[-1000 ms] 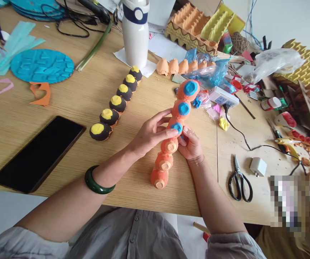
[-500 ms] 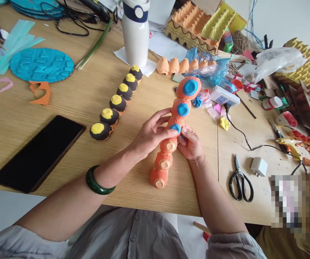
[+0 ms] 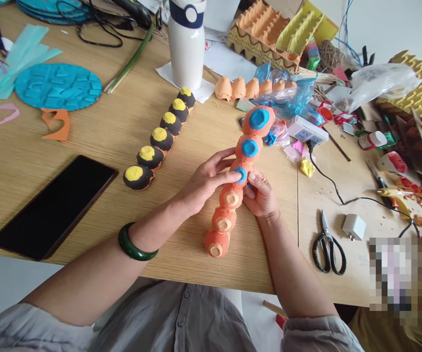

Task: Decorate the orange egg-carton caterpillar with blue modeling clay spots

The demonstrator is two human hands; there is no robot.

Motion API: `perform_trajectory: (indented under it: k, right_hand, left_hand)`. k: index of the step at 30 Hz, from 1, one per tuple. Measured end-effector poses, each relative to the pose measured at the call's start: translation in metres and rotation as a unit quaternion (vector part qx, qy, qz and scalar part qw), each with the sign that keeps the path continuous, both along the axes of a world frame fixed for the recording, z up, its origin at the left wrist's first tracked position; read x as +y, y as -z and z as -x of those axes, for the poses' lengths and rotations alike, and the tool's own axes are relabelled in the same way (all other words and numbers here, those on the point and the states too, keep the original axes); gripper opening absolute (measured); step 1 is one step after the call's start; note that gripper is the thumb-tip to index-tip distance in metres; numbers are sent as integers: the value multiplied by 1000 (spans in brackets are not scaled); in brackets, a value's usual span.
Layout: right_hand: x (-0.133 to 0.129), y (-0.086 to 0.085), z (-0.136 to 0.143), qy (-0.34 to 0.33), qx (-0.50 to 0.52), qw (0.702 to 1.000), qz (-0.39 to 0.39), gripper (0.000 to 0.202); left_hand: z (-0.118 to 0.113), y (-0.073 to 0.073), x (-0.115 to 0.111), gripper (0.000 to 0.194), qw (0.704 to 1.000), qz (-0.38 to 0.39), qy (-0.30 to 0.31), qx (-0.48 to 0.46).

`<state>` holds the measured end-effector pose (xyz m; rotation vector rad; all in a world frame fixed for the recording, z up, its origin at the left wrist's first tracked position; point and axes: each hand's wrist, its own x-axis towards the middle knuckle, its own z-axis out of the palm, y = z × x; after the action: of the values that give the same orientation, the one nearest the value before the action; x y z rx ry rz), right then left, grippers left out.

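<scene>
An orange strip of egg carton cups [image 3: 226,198] is held upright-tilted above the table, its top three cups capped with blue clay. My left hand [image 3: 205,183] grips it from the left, thumb pressing on the third blue cap [image 3: 240,172]. From the right, my right hand [image 3: 262,195] pinches the strip at the same height; a bit of blue clay [image 3: 249,186] shows by its fingers. The lower three cups have bare, pale tips. Left of my hands lies a black cup strip [image 3: 161,139] with yellow tops.
A tablet [image 3: 55,208] lies front left. A white bottle [image 3: 186,54] stands at the back, near egg trays [image 3: 255,46] and an unpainted cup strip [image 3: 238,89]. On the right are a power strip [image 3: 308,131], black-handled scissors [image 3: 329,249], a white adapter [image 3: 354,227] and a glue gun [image 3: 397,200].
My left thumb has shifted slightly on the third blue cap, baring more of it. Both hands keep their hold on the orange strip.
</scene>
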<state>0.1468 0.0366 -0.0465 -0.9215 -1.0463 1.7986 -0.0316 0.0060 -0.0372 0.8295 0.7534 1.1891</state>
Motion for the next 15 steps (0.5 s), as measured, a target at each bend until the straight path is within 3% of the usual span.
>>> perform_trajectory:
  k: [8,15]
  right_hand:
    - [0,-1,1,3,5,1000,1,54]
    - [1,2,0,-12,29,999,-9,54]
  left_hand:
    - [-1,7,1,76,999,-42,-14,30]
    - [-4,9,2,73,999,-30,-19,4]
